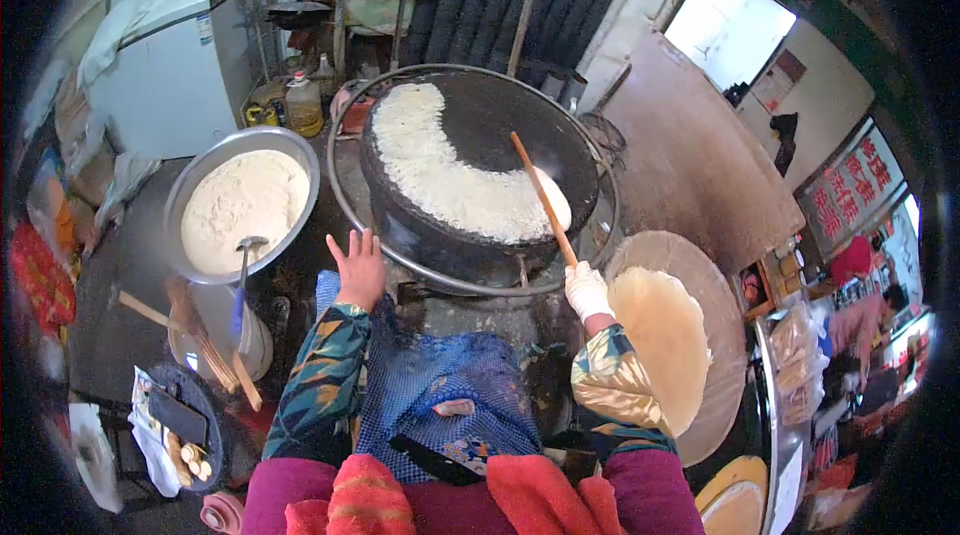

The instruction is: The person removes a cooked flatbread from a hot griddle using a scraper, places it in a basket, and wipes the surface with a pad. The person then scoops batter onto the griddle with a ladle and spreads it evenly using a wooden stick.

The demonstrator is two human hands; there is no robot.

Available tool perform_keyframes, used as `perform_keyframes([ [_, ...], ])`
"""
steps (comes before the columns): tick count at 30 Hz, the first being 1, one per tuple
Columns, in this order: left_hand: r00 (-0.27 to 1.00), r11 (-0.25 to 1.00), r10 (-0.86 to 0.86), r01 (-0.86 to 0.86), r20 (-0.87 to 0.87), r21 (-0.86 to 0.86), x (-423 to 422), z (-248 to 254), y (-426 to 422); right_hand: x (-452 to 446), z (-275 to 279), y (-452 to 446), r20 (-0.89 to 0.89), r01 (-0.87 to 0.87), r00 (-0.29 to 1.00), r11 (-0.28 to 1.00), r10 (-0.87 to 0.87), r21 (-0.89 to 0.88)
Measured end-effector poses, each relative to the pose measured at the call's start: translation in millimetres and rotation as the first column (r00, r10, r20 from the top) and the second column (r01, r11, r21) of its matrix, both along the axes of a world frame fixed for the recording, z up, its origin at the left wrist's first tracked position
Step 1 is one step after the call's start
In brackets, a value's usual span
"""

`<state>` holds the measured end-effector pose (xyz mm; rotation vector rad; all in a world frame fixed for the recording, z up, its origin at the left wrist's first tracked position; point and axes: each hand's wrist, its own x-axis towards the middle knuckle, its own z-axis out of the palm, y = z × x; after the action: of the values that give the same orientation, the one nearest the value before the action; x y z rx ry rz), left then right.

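Note:
My right hand, in a white glove, is closed round the lower end of a wooden stick. The stick reaches over a round black griddle, its shaft crossing the right end of the batter. Pale batter lies in a curved band along the griddle's left and near side, with a thicker white lump at its right end. My left hand is bare and empty, fingers spread, just outside the metal ring around the griddle.
At the left stands a metal bowl of batter with a ladle in it, above a bucket. At the right, a large thin pancake lies on a round tray. An oil jug stands behind the ring.

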<state>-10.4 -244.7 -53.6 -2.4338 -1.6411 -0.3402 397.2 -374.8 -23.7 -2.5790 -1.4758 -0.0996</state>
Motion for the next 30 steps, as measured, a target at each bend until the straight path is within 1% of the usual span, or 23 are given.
perform_keyframes([
  [1, 0.999, 0.999, 0.032, -0.032, -0.011, 0.005, 2.4, 3.9, 2.3, -15.1, 13.4, -4.6, -0.049, -0.042, 0.998, 0.999, 0.043, 0.031],
  [2, 0.999, 0.998, -0.022, 0.024, 0.042, -0.055, 8.8, 18.6, -6.8, -23.4, 17.4, -7.8, -0.061, -0.110, 0.992, 0.994, 0.111, 0.017],
  [4, 0.976, 0.980, -0.196, 0.192, 0.094, 0.046, 32.2, 7.2, -27.7, -49.4, 26.6, -25.3, -0.099, -0.262, 0.961, 0.964, 0.257, -0.040],
  [5, 0.965, 0.969, -0.246, 0.247, 0.092, -0.003, 46.3, 11.3, -44.5, -46.0, 14.0, -24.0, -0.123, -0.238, 0.969, 0.945, 0.214, -0.226],
  [6, 0.951, 0.958, -0.284, 0.288, 0.120, -0.016, 58.1, 4.4, -57.6, -37.4, 7.4, -25.5, -0.103, -0.152, 0.985, 0.973, 0.136, -0.171],
  [7, 0.944, 0.942, -0.310, 0.321, 0.110, -0.097, 66.0, 6.9, -66.9, -20.6, 1.3, -26.2, -0.086, -0.062, 0.995, 0.992, 0.053, -0.107],
  [9, 0.962, 0.961, -0.273, 0.273, -0.009, -0.041, 72.8, -0.7, -75.9, 2.8, 1.3, -16.4, -0.043, 0.043, 0.998, 0.999, -0.044, -0.032],
  [12, 0.963, 0.964, -0.265, 0.264, -0.038, -0.038, 64.7, -3.2, -69.2, -10.3, 11.8, -11.2, 0.016, -0.075, 0.997, 0.997, 0.075, -0.027],
  [14, 0.960, 0.958, -0.279, 0.279, -0.021, 0.067, 55.7, 0.2, -66.8, -17.0, 8.8, -18.6, 0.018, -0.106, 0.994, 0.991, 0.107, -0.081],
  [15, 0.950, 0.942, -0.310, 0.310, -0.025, 0.127, 51.0, -1.1, -61.8, -10.6, -0.3, -22.8, 0.031, -0.083, 0.996, 0.996, 0.082, 0.031],
  [16, 0.921, 0.910, -0.365, 0.322, 0.135, 0.262, 46.9, -4.9, -58.6, -5.7, 4.5, -21.7, 0.021, -0.100, 0.995, 0.994, 0.099, 0.035],
  [17, 0.903, 0.896, -0.381, 0.308, 0.197, 0.320, 45.7, -15.1, -51.1, -6.6, 6.9, -18.1, 0.174, -0.147, 0.973, 0.988, 0.153, -0.048],
  [18, 0.883, 0.882, -0.436, 0.381, 0.175, 0.276, 42.2, -3.6, -50.5, -0.1, -5.0, -10.9, 0.126, -0.236, 0.965, 0.971, 0.229, 0.043],
  [19, 0.849, 0.895, -0.440, 0.389, 0.292, 0.218, 38.5, -10.7, -44.4, -17.9, 15.5, -9.9, -0.066, -0.142, 0.987, 0.987, 0.147, 0.068],
  [20, 0.853, 0.884, -0.456, 0.401, 0.254, 0.239, 37.0, -10.2, -40.5, -34.4, 39.7, -14.3, -0.154, -0.165, 0.973, 0.985, 0.170, 0.050],
  [21, 0.855, 0.895, -0.444, 0.405, 0.268, 0.188, 35.5, -35.8, -26.5, -40.2, 30.2, -14.3, -0.197, -0.151, 0.968, 0.988, 0.153, 0.028],
  [22, 0.858, 0.903, -0.430, 0.408, 0.281, 0.136, 33.5, -61.1, -13.6, -37.2, 19.4, -15.1, -0.190, -0.109, 0.976, 0.994, 0.106, -0.002],
  [23, 0.916, 0.922, -0.385, 0.377, 0.116, 0.083, 23.4, -32.7, -21.2, -32.9, 9.9, -14.6, -0.192, -0.090, 0.978, 0.995, 0.081, -0.039],
  [25, 0.952, 0.935, -0.294, 0.306, 0.091, -0.179, 29.4, 15.3, -27.6, -6.9, 7.1, -5.1, -0.268, 0.107, 0.959, 0.994, -0.095, 0.033],
  [26, 0.965, 0.937, -0.261, 0.261, 0.032, -0.231, 32.3, 22.6, -25.1, -6.9, 22.0, -5.7, -0.235, 0.103, 0.968, 0.993, -0.085, 0.062],
  [27, 0.965, 0.940, -0.261, 0.255, 0.003, -0.226, 31.0, 26.3, -22.6, -12.4, 35.5, -2.1, -0.295, 0.087, 0.953, 0.995, -0.068, 0.052],
  [29, 0.970, 0.953, -0.238, 0.225, -0.042, -0.203, 18.6, 23.4, -28.9, -38.9, 48.1, -14.5, -0.242, 0.037, 0.970, 0.997, -0.019, 0.071],
  [30, 0.977, 0.952, -0.215, 0.206, -0.012, -0.224, 14.5, 12.7, -17.5, -36.4, 40.6, -16.5, -0.231, -0.047, 0.972, 0.999, 0.048, 0.009],
])
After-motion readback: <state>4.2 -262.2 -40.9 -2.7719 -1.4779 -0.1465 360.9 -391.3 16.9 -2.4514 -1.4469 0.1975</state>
